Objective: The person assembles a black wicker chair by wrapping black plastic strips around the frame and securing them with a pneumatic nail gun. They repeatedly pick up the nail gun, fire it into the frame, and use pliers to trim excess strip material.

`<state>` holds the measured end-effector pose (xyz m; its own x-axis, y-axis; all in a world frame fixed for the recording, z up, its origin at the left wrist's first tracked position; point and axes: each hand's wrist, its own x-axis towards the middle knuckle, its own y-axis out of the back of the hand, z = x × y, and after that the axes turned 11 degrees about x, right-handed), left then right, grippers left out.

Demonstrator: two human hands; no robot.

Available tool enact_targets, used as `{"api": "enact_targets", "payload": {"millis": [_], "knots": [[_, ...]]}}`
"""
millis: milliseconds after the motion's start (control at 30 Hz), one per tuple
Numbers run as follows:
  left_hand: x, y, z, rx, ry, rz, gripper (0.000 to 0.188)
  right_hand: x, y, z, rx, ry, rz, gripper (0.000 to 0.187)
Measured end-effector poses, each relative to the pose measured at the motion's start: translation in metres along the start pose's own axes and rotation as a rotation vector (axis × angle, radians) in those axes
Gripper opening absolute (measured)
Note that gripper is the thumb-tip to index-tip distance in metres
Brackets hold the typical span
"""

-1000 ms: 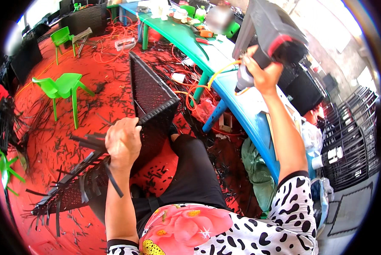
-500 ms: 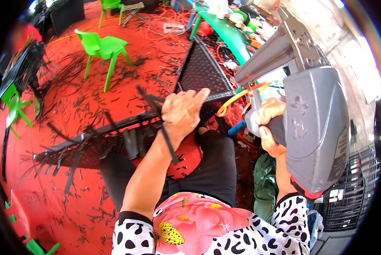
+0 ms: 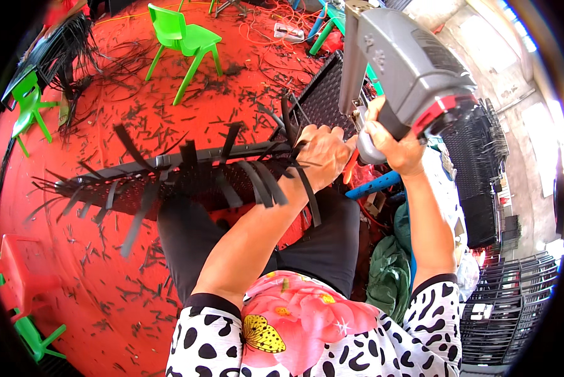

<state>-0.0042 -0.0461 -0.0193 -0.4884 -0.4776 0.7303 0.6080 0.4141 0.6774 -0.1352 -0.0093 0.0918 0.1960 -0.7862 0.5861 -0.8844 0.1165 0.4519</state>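
On your left, black woven frame (image 3: pixel 203 187): it slants from your knees out over the red floor (image 3: pixel 106 283), its second wing running off to the upper right. Loose black strips (image 3: pixel 144 212) stick out along the near rim, so the step in hand looks like fastening strip ends, with plenty left undone.
Left hand (image 3: pixel 324 157): you have it at the frame's corner, fingers bent and close together; one strip lies across your wrist. I cannot tell whether you pinch anything.
Right hand (image 3: pixel 396 141): your fingers wrap the handle of the grey power tool (image 3: pixel 414 69), by its look a nailer or stapler, held up just beside your left hand.
Next move: judging from this, it calls for a steady corner, the strip drawn flat, and the nose set square, clear of your left fingers.
Since half a second ago: your right hand has brought the tool in from the right, beside your left; your left forefinger, then stretched out, is now bent. The green chair (image 3: pixel 181 39) sits farther right in view.
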Motion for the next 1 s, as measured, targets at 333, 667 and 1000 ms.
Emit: {"api": "enact_targets", "payload": {"millis": [333,667,1000], "knots": [[0.010,-0.005,-0.007,-0.013,0.085,0.111,0.024,-0.006,0.036,-0.088,0.280,-0.072,0.105,0.017],[0.019,0.007,-0.012,-0.120,0.119,-0.240,0.065,-0.089,0.068,-0.110,0.361,-0.975,-0.034,0.048],[0.012,-0.003,-0.025,-0.251,-0.016,-0.107,0.071,-0.069,0.060,-0.077,0.430,-0.893,-0.141,0.033]]}}
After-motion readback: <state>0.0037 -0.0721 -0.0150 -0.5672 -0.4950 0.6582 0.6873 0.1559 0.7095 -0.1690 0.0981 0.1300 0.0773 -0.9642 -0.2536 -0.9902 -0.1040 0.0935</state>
